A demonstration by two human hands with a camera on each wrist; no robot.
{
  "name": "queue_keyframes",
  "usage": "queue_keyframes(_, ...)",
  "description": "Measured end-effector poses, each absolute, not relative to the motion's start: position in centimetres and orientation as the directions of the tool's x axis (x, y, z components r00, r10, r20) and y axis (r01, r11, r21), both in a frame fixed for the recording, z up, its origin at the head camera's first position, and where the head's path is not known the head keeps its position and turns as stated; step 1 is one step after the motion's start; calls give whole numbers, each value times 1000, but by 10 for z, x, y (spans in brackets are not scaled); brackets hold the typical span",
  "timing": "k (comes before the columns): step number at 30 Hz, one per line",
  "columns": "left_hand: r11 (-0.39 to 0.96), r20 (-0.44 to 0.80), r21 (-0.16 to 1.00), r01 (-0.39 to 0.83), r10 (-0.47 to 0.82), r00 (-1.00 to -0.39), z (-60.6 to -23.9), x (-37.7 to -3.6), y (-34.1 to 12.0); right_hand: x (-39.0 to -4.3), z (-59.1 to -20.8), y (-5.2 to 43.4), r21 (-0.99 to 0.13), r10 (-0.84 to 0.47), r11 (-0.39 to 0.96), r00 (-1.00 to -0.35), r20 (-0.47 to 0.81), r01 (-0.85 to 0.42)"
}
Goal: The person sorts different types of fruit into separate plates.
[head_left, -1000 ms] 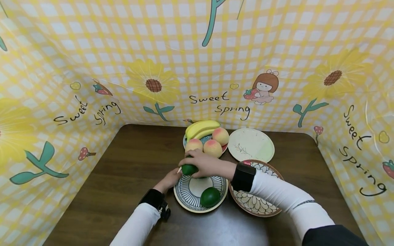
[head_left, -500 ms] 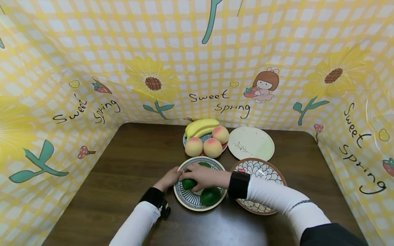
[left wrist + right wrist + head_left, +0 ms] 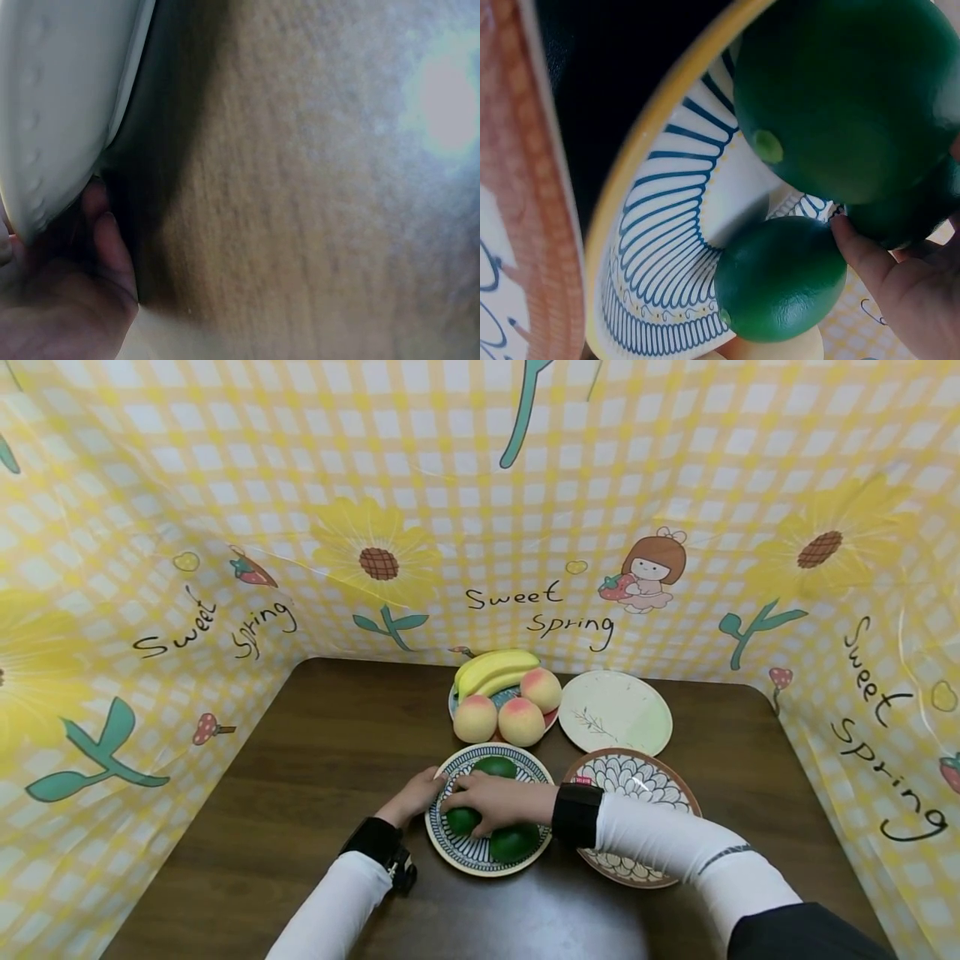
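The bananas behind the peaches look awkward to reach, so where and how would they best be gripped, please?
Probably across the bunch's middle, from above and slightly left: the bananas lie curved and lengthwise across the head view, while the peaches crowd their near side.

White sleeves [image 3: 333, 902], black wristbands [image 3: 577, 815], seemingly a dark overgarment [image 3: 802, 935].

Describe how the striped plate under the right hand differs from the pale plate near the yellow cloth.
Pattern: the striped plate has dark radiating lines; the pale plate is mostly plain.
Load: the striped plate bears three green fruits; the pale plate bears none.
Contact: the left hand grips the striped plate; no hand touches the pale plate.
Both lie on the brown table.
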State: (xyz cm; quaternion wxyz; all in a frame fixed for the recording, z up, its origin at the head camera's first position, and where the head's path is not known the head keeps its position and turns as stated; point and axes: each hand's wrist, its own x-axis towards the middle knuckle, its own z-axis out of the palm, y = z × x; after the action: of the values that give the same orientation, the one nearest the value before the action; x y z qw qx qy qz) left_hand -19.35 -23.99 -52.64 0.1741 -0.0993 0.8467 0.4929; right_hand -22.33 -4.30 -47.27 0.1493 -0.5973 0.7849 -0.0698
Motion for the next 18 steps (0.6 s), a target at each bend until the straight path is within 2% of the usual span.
queue_keyframes(7, 485, -413, 797, -360, 2, -911, -527, -194, -241, -221, -474, -45, -314, -950, 293, -240, -198, -903)
queue_keyframes(18, 510, -401, 787, -347, -5, -916, -525, -193, -240, -216, -479, -44, -256, -960, 248, -203, -192, -934)
